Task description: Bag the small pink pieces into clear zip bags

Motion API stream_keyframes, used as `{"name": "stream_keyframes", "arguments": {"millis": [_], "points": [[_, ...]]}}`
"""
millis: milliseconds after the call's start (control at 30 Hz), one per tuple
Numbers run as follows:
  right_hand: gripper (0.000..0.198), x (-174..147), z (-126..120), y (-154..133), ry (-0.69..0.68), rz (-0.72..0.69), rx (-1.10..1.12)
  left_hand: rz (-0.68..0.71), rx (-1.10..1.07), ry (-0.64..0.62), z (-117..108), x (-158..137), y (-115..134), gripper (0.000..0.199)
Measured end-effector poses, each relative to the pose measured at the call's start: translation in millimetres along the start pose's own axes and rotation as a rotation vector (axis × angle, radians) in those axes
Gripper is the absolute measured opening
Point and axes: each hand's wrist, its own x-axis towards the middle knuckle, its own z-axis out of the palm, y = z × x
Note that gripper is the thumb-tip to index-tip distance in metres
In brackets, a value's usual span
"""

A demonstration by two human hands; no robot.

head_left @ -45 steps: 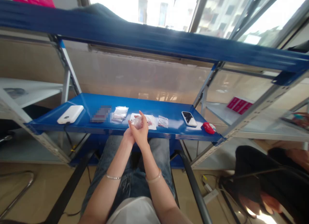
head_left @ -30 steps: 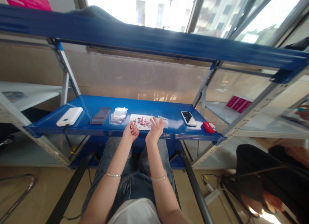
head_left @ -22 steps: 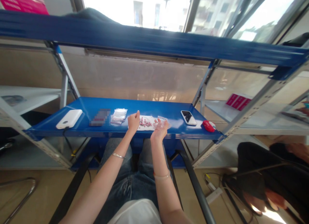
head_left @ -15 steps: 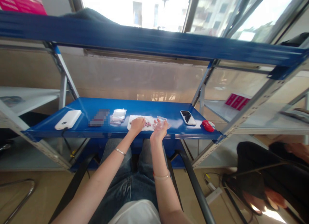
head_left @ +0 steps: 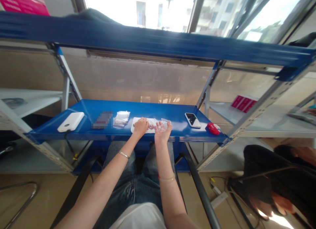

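My left hand (head_left: 141,127) is closed over a white tray or cloth (head_left: 134,120) at the front of the blue shelf; whatever its fingers hold is hidden. Beside its fingertips, small reddish pieces (head_left: 151,126) lie on the white surface. Palm up to the right, my right hand (head_left: 162,134) has its fingers curled around a clear plastic bag (head_left: 166,123). A stack of clear bags (head_left: 121,118) lies on the shelf left of the white surface.
A white power bank (head_left: 71,122) with a cable and a blurred dark item (head_left: 102,120) lie left. A phone (head_left: 193,120) and a red-and-white object (head_left: 213,128) are on the right. A blue beam (head_left: 148,41) crosses above. Another person (head_left: 278,179) sits at lower right.
My right hand has turned slightly, its palm and fingers facing up more, with the bag still in it. My left hand stays closed over the white surface, nearly unmoved.
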Motion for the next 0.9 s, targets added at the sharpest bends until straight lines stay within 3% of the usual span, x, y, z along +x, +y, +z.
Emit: {"name": "stream_keyframes", "arguments": {"millis": [200,400,567,733,900], "points": [[0.025,5.6,-4.3,-2.4,-0.014,0.019,-0.048,-0.008,0.002,0.055,2.0,0.6,-1.5,0.031],[0.022,10.6,-8.6,-3.3,-0.015,0.044,-0.078,0.018,-0.040,0.183,1.6,1.3,-3.8,0.034],[0.022,10.7,-7.3,-3.8,-0.098,0.054,-0.118,0.002,-0.143,0.301,-3.8,0.2,-3.6,0.037],[0.023,4.5,-0.6,-1.5,-0.047,0.096,-0.099,0.126,-0.311,0.357,-13.7,-15.0,-0.3,0.036],[0.030,-4.6,3.3,3.9,-0.083,0.001,-0.159,0.293,-0.404,0.362,-27.6,-49.3,19.1,0.034]]}}
